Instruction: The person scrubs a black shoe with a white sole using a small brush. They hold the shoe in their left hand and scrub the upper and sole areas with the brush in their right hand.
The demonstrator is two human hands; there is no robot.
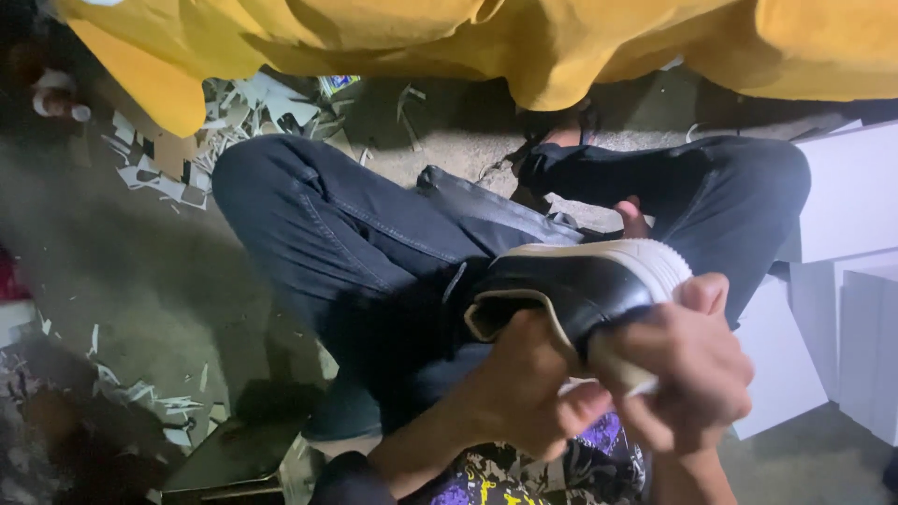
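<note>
Holding a black shoe (pixel 561 285) with a white sole over the lap, the person is working at its heel end with both hands. Left hand (pixel 524 388) is curling under the shoe near the collar opening, fingers closed against the upper, grip bearing the weight. Right hand (pixel 687 369) is wrapping the heel and the sole edge, grip closed tight on the shoe, thumb pressing on the black upper; a pale strip is showing under its fingers, too blurred to tell what it is. Judging by this, the step in hand is pressing or seating the heel area against the sole; a next move would be calling for steady pressure along the sole edge without the shoe twisting in the left hand.

Beyond the hands, the dark trousers (pixel 346 234) are showing crossed legs on the floor (pixel 122 271). White boxes (pixel 856 281) are stacked just beside the right knee. Paper scraps (pixel 159 173) are lying on the floor, well apart from the shoe. A yellow cloth (pixel 524 37) is hanging across the far edge.
</note>
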